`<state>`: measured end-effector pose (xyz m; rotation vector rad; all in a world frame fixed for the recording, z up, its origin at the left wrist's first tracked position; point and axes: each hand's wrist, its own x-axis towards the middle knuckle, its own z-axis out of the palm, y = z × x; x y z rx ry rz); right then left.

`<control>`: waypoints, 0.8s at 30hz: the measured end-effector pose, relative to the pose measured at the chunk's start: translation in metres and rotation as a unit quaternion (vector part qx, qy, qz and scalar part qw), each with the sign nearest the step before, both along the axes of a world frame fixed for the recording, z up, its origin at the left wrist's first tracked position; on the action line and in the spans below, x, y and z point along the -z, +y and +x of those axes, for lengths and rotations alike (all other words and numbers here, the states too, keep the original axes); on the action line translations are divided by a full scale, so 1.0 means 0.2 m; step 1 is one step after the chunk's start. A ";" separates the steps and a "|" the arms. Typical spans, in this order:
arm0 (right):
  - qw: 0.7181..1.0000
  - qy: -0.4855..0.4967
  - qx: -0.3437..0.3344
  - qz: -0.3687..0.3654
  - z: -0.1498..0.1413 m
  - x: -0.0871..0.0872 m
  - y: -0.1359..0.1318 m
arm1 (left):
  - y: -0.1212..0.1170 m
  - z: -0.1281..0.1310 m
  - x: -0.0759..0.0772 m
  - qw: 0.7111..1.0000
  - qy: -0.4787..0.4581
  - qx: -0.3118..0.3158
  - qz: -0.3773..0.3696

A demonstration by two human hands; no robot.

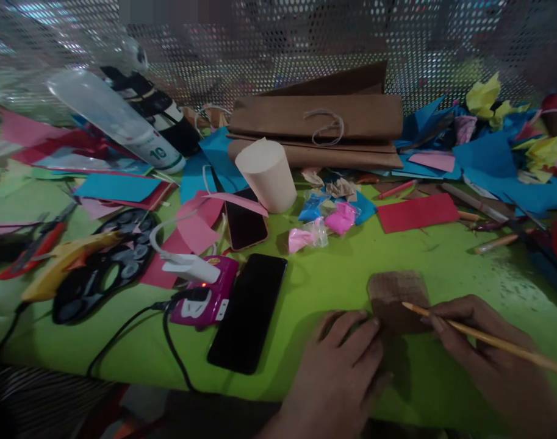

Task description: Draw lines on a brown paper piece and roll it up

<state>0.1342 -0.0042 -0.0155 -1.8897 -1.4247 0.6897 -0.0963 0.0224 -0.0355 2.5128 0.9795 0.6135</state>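
A small brown square piece (397, 296) with rounded corners, wood-like in its grain, lies flat on the green table. My right hand (484, 347) pinches a pale wooden pencil (479, 332), its pointed tip over the middle of the brown piece. Whether the tip touches the surface I cannot tell. On the left of the piece, my left hand (342, 360) rests palm down on the table, fingers a little bent and apart, with fingertips at the piece's left edge.
Left of my hands lie a black phone (248, 311), a purple power adapter (209, 292) with cables and a yellow glue gun (68, 259). Farther back are a cream cylinder (269, 177), small clay packets (324, 222), red card (418, 213), folded brown paper (315, 119) and a bottle (118, 119).
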 end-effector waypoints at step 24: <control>0.997 -0.044 -0.016 0.056 0.20 0.07 -0.03 | 0.02 0.00 -0.03 1.000 0.018 0.012 0.022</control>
